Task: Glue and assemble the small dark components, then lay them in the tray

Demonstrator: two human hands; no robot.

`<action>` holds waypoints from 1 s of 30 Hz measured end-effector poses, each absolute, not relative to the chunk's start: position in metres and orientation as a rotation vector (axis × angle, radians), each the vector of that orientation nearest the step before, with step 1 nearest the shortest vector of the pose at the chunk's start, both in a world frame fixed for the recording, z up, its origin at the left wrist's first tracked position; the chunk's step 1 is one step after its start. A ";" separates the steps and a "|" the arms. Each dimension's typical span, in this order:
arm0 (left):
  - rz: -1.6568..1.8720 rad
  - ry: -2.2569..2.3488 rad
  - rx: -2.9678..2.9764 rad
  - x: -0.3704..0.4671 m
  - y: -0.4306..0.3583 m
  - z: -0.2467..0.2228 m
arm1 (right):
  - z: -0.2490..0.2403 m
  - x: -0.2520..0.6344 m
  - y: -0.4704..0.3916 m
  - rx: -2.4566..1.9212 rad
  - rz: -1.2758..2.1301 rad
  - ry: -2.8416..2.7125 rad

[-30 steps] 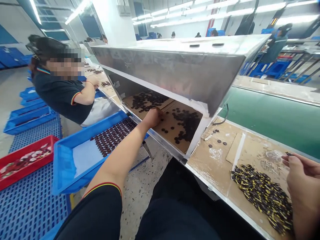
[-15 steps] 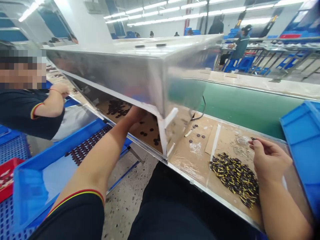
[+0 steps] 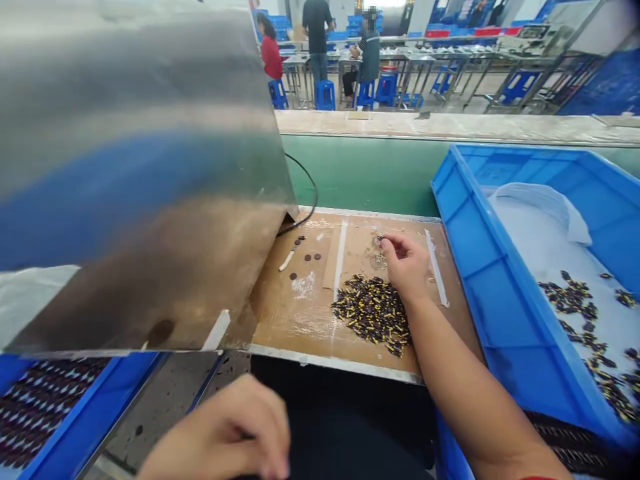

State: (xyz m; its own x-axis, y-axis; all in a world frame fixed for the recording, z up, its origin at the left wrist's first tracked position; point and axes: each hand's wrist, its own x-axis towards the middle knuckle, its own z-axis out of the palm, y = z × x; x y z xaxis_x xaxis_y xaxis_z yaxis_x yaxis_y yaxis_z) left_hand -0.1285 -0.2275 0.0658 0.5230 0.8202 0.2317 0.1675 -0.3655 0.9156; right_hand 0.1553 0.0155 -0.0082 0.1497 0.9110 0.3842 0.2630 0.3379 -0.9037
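My right hand [image 3: 407,267] is over the brown work surface [image 3: 270,313], thumb and fingertips pinched on a small dark piece [image 3: 380,238]. Just below the pinch lies a clear, glassy-looking patch [image 3: 379,260]. In front of that hand spreads a heap of small black-and-yellow parts [image 3: 373,310]. My left hand [image 3: 240,427] hangs low in front of my lap, slightly blurred, its fingers curled together. Whether anything is between those fingers is hidden. A few dark round discs [image 3: 308,257] lie left of the heap, near a short whitish strip [image 3: 286,261].
A shiny metal hood [image 3: 150,153] fills the left, with a black cable [image 3: 314,187] at its edge. Blue trays stand right [image 3: 463,267], holding black-and-yellow parts, and lower left [image 3: 100,413], holding rows of dark pieces. Behind runs a green belt [image 3: 360,170]; people are farther back.
My left hand has come out from under the metal hood and back toward my lap. The view has turned right. My right hand still pinches at the same spot.
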 end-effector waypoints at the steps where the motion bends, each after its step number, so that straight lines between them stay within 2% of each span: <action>1: 0.671 0.705 1.682 -0.103 -0.210 0.057 | -0.009 0.156 0.016 -1.179 0.670 -1.381; 2: 0.645 0.654 1.581 -0.079 -0.191 0.050 | -0.010 0.158 0.017 -1.182 0.672 -1.380; 4: 0.806 0.716 1.470 -0.037 -0.150 0.041 | -0.009 0.161 0.020 -1.176 0.687 -1.354; 6: 1.125 0.922 1.255 -0.006 -0.107 0.036 | -0.007 0.164 0.022 -1.147 0.730 -1.292; 9: 1.411 0.943 0.796 0.020 -0.048 0.026 | 0.000 0.165 0.020 -1.073 0.801 -1.185; 12: 1.507 0.927 0.539 0.028 -0.013 0.011 | 0.010 0.160 0.011 -1.027 0.829 -1.175; 18: 1.575 0.943 0.595 0.027 -0.008 0.000 | 0.014 0.144 -0.011 -0.927 0.927 -1.314; 30: 1.550 0.901 0.630 0.012 -0.015 0.006 | 0.023 0.145 -0.020 -0.955 0.813 -1.456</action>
